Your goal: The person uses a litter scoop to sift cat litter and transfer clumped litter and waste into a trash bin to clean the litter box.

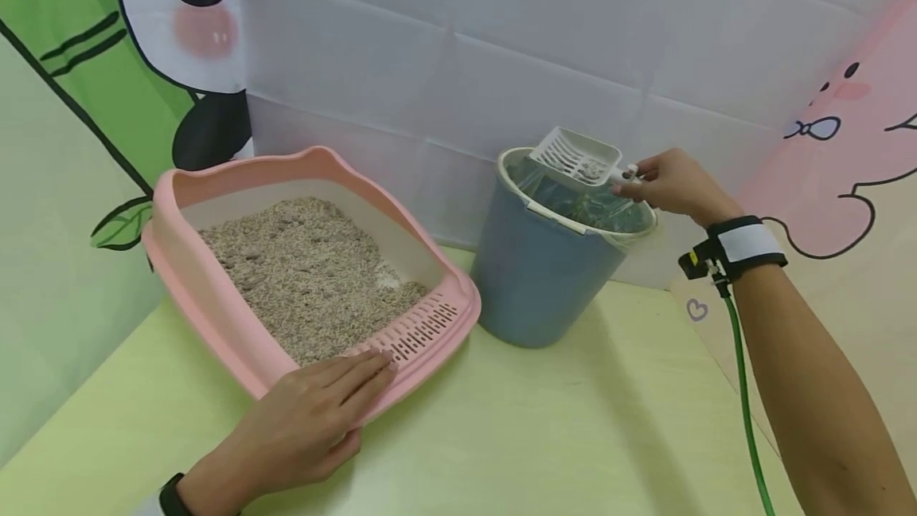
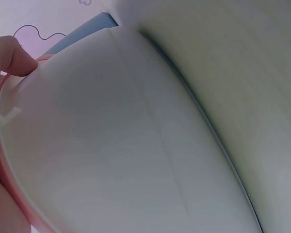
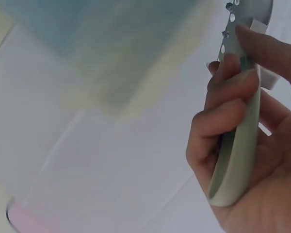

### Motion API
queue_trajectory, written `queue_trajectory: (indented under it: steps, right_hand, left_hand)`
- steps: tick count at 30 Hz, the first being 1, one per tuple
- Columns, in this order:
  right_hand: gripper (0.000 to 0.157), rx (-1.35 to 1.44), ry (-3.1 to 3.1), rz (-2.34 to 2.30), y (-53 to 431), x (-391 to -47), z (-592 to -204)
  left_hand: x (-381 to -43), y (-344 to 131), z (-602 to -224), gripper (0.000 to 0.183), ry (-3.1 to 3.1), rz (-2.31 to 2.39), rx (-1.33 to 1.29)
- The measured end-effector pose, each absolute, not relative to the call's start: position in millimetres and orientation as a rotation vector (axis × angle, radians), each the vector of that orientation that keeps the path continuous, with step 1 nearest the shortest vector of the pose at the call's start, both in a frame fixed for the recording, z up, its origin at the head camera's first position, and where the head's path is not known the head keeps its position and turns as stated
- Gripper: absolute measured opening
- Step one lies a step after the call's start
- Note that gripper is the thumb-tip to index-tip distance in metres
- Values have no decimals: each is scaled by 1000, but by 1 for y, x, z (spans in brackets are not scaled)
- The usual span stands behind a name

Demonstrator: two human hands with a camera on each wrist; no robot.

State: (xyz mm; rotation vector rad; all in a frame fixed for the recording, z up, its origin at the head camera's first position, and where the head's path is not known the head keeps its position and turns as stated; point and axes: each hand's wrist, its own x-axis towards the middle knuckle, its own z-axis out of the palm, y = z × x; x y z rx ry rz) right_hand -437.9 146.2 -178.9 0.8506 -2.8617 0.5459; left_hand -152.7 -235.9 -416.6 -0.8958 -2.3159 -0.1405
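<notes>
A pink and white litter box (image 1: 454, 289) holds sandy litter (image 1: 301, 277) with darker lumps in it. My left hand (image 1: 308, 416) holds its near rim, fingers lying over the slotted ledge. In the left wrist view, the thumb (image 2: 19, 60) presses the outside of the white wall (image 2: 111, 126). My right hand (image 1: 677, 185) grips a white slotted litter scoop (image 1: 569, 154) by its handle, above the blue bucket (image 1: 548, 277). Small bits of litter lie in the scoop's head. In the right wrist view, fingers curl round the pale handle (image 3: 242, 150).
A greenish plastic bag (image 1: 623, 212) lines the bucket, which stands just right of the litter box. Both sit on a pale yellow-green tabletop (image 1: 530, 428). A white wall sheet (image 1: 401, 62) rises close behind. A green cable (image 1: 745, 396) hangs from the right wrist strap.
</notes>
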Motion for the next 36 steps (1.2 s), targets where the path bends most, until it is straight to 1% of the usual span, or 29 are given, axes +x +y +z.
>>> queue_trajectory:
  steps: [3,7,10,12,16,20,23,26,31,33,36]
  right_hand:
    - [35,829,-2783,303,162,-434,-188]
    - [29,768,-2655,-3,172,-429,-201]
    - [14,788,-2498,-182,175,-429,-210]
    - [11,833,-2392,-256,177,-430,-216]
    - [12,888,-2287,-334,177,-430,-223]
    - [14,882,-2261,-392,174,-426,-222]
    - [10,842,-2216,-335,172,-419,-218]
    - [10,774,-2178,-142,167,-408,-214]
    - [28,747,-2135,160,140,-371,-207]
    - [30,793,-2104,216,124,-356,-208]
    - [30,896,-2094,289,98,-337,-215]
  left_hand:
    - [-153,-236,-417,64,-2322,-137,-894]
    - [-153,-237,-417,69,-2334,-138,-890]
    - [-153,-238,-418,70,-2336,-138,-889]
    - [-153,-237,-418,69,-2333,-139,-890]
    - [-153,-237,-419,66,-2324,-145,-894]
    - [-153,-236,-418,64,-2316,-153,-895]
    - [-153,-236,-416,64,-2318,-155,-901]
    - [-153,-237,-415,64,-2325,-149,-909]
    - [-152,-237,-415,66,-2326,-137,-914]
    - [-152,-237,-415,66,-2324,-136,-914]
    - [-152,-237,-416,64,-2307,-138,-915]
